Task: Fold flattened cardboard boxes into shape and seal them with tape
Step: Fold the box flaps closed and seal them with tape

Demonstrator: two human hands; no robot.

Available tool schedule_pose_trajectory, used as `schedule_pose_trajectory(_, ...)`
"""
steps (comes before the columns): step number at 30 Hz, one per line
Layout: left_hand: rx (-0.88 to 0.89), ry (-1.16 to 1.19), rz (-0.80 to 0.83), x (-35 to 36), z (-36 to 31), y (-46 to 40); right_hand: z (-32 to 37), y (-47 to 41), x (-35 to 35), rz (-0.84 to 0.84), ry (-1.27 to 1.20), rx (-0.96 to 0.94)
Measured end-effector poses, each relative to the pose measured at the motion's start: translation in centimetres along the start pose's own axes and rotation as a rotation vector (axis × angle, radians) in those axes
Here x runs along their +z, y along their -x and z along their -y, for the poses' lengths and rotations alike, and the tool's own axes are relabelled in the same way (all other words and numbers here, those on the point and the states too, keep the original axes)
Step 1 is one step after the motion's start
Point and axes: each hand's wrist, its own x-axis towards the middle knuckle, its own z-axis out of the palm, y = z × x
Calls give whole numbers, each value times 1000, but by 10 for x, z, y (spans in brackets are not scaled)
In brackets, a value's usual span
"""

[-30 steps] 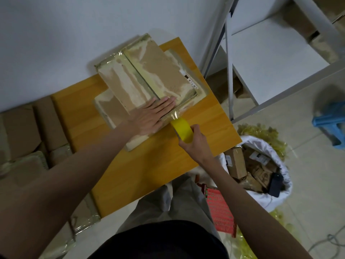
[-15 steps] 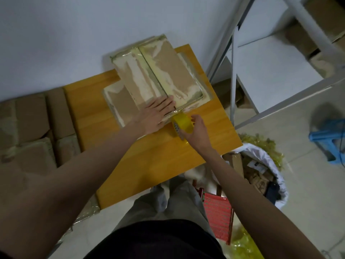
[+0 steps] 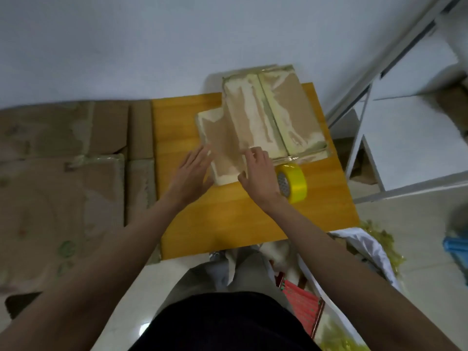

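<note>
Head view shows the left hand (image 3: 188,177) flat against and the right hand (image 3: 255,171) pinching the lower cardboard box (image 3: 222,145) mid-frame on the desk (image 3: 228,219), probably picking it to fold next, tape roll (image 3: 291,182) let go.

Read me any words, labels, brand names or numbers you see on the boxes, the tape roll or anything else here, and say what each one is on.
None can be read.
Flattened cardboard on the floor: faint greenish round marks, too blurred to read.
Tape roll: plain yellow, no print visible.
Taped boxes on the table: only glossy tape, no legible label.
</note>
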Motion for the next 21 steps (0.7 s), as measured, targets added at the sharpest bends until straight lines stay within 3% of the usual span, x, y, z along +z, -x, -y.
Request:
schedule_pose_trajectory(5, -254, 34, 64, 21, 57, 70, 55, -14, 56, 180, 33, -199)
schedule_pose_trajectory(10, -410, 58, 115, 43, 85, 111, 89, -20, 119, 432, -55, -239)
schedule_pose_trajectory(21, -506, 100, 77, 65, 96, 142, 117, -26, 189, 618, -55, -225)
